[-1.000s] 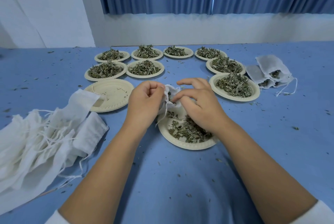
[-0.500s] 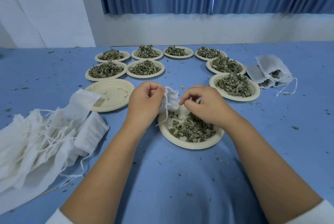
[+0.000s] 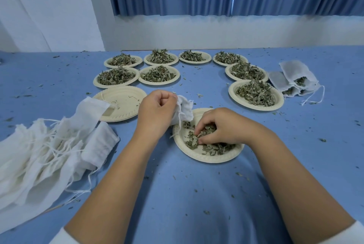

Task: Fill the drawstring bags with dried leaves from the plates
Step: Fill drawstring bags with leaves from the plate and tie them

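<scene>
My left hand [image 3: 156, 113] grips the rim of a white drawstring bag [image 3: 185, 108], held just above the far left edge of the near plate [image 3: 206, 157]. That cream paper plate holds a thin layer of dried leaves [image 3: 214, 148]. My right hand [image 3: 222, 127] is down in the plate, fingers curled round a pinch of the leaves. Several more plates heaped with leaves [image 3: 255, 91] stand in an arc further back.
A pile of empty white bags [image 3: 45, 153] lies at the left. An empty plate [image 3: 122, 104] sits behind it. Filled bags [image 3: 295, 79] lie at the far right. Leaf crumbs are scattered over the blue table [image 3: 177, 200]. A wall and blue curtain stand beyond.
My right hand has left the bag's mouth and dropped into the near plate, closing on leaves. My left hand keeps hold of the bag in the same spot.
</scene>
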`<state>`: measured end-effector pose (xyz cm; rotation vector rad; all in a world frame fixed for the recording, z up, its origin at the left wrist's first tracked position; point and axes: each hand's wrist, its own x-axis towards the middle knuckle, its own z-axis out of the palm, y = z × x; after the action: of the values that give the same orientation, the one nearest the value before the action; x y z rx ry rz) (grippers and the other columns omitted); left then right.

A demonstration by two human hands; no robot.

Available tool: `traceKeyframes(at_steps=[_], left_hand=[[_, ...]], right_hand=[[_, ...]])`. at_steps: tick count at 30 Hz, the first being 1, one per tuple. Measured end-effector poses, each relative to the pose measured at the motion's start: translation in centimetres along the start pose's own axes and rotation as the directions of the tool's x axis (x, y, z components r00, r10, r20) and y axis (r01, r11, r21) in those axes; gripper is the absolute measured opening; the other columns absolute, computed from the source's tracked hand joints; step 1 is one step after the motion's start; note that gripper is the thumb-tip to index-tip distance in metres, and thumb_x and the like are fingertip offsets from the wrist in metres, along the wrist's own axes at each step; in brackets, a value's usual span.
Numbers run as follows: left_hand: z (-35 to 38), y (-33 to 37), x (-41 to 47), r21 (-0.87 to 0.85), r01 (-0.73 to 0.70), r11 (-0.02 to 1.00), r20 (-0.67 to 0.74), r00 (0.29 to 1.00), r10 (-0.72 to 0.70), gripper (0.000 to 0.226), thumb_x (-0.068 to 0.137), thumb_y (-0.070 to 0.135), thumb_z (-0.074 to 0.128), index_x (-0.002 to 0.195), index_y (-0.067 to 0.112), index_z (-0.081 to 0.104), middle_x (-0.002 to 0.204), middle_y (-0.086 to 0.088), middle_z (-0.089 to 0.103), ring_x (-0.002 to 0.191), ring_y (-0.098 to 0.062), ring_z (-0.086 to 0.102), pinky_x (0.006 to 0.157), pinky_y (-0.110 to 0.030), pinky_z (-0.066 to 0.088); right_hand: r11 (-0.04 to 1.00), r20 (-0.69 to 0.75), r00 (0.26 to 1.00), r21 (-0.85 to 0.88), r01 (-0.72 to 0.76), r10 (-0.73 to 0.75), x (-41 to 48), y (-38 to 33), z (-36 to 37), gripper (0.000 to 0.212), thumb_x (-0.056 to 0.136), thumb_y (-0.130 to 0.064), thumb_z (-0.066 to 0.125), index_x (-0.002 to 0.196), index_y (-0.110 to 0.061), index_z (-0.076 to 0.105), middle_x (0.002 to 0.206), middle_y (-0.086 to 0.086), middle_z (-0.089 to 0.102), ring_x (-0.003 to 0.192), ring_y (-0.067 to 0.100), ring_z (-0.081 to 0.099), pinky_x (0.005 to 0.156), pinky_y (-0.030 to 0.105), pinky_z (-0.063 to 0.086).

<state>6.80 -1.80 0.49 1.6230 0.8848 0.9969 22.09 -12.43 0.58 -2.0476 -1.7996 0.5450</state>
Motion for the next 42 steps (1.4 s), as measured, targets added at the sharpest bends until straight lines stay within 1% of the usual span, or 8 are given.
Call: traceKeyframes(at_steps=[10, 14, 19, 22, 26, 30, 35, 42], left_hand=[[0.0, 0.0, 0.0, 0.011, -0.009, 1.0, 0.002, 1.0, 0.009, 0.015, 0.093, 0.015, 0.057, 0.083, 0.021, 0.067, 0.067, -0.002, 0.055, 0.054, -0.01, 0.045, 0.057, -0.022, 0.039], [0.1, -0.1, 0.0, 0.002, -0.006, 1.0, -0.002, 1.0, 0.006, 0.015, 0.093, 0.016, 0.058, 0.081, 0.021, 0.066, 0.065, 0.001, 0.055, 0.052, -0.007, 0.044, 0.055, -0.021, 0.039], [0.1, -0.1, 0.0, 0.009, -0.003, 1.0, -0.005, 1.0, 0.003, 0.016, 0.093, 0.017, 0.058, 0.08, 0.022, 0.066, 0.062, 0.002, 0.054, 0.05, -0.006, 0.043, 0.054, -0.019, 0.038], [0.0, -0.2, 0.1, 0.013, -0.012, 1.0, -0.004, 1.0, 0.012, 0.017, 0.093, 0.017, 0.058, 0.079, 0.022, 0.066, 0.064, 0.001, 0.054, 0.052, -0.008, 0.044, 0.054, -0.02, 0.038], [0.0, -0.2, 0.2, 0.007, -0.021, 1.0, -0.016, 1.0, 0.021, 0.018, 0.092, 0.017, 0.058, 0.078, 0.024, 0.066, 0.06, 0.004, 0.054, 0.05, -0.007, 0.044, 0.055, -0.02, 0.039], [-0.1, -0.3, 0.2, 0.007, -0.037, 0.999, -0.015, 0.999, 0.037, 0.017, 0.093, 0.017, 0.058, 0.08, 0.024, 0.066, 0.06, 0.003, 0.054, 0.052, -0.008, 0.045, 0.055, -0.023, 0.039], [-0.1, -0.2, 0.0, 0.005, -0.057, 0.998, 0.003, 0.998, 0.057, 0.016, 0.091, 0.016, 0.059, 0.08, 0.023, 0.068, 0.059, 0.005, 0.056, 0.048, -0.006, 0.043, 0.053, -0.022, 0.037], [0.0, -0.2, -0.2, -0.023, -0.091, 0.996, -0.017, 0.996, 0.091, 0.015, 0.091, 0.021, 0.062, 0.078, 0.026, 0.067, 0.057, 0.013, 0.059, 0.048, -0.001, 0.048, 0.055, -0.021, 0.039]], right_hand=[[0.998, 0.091, 0.996, 0.064, -0.008, 0.002, -0.8, 0.4, -0.9, 0.024, 0.075, -0.041, 0.078, 0.098, -0.045, 0.072, 0.094, -0.03, 0.06, 0.082, -0.011, 0.054, 0.069, 0.011, 0.038], [1.0, 0.063, 0.998, 0.019, -0.018, 0.017, -0.3, 0.4, -0.4, 0.025, 0.074, -0.036, 0.081, 0.095, -0.043, 0.071, 0.102, -0.022, 0.06, 0.095, -0.001, 0.056, 0.086, 0.025, 0.047], [0.999, -0.04, 0.999, 0.027, -0.021, 0.022, 0.0, 0.2, -0.1, 0.016, 0.076, -0.034, 0.081, 0.087, -0.042, 0.072, 0.093, -0.014, 0.067, 0.085, 0.009, 0.062, 0.079, 0.033, 0.053], [0.994, -0.146, 0.989, 0.111, 0.0, 0.016, -0.1, 0.1, -0.4, 0.015, 0.075, -0.033, 0.082, 0.087, -0.04, 0.075, 0.088, -0.022, 0.069, 0.085, -0.003, 0.062, 0.071, 0.017, 0.048], [0.957, -0.298, 0.955, 0.278, 0.08, 0.006, -0.5, -0.2, -1.0, 0.014, 0.075, -0.023, 0.083, 0.087, -0.026, 0.077, 0.054, -0.032, 0.058, 0.051, -0.013, 0.053, 0.051, 0.003, 0.036], [0.908, -0.387, 0.92, 0.404, 0.114, 0.056, -0.6, -0.3, -1.3, 0.016, 0.072, -0.028, 0.085, 0.085, -0.032, 0.076, 0.08, -0.013, 0.072, 0.057, -0.006, 0.055, 0.058, 0.012, 0.043], [0.799, -0.496, 0.858, 0.567, 0.201, 0.136, -0.5, -0.4, -1.4, 0.02, 0.073, -0.023, 0.083, 0.091, -0.027, 0.076, 0.088, -0.013, 0.075, 0.082, -0.001, 0.067, 0.075, 0.014, 0.051], [0.518, -0.505, 0.831, 0.788, 0.334, 0.232, 0.1, -2.0, -0.1, 0.02, 0.078, -0.008, 0.078, 0.094, -0.019, 0.074, 0.086, 0.0, 0.076, 0.078, 0.007, 0.069, 0.066, 0.014, 0.052]])
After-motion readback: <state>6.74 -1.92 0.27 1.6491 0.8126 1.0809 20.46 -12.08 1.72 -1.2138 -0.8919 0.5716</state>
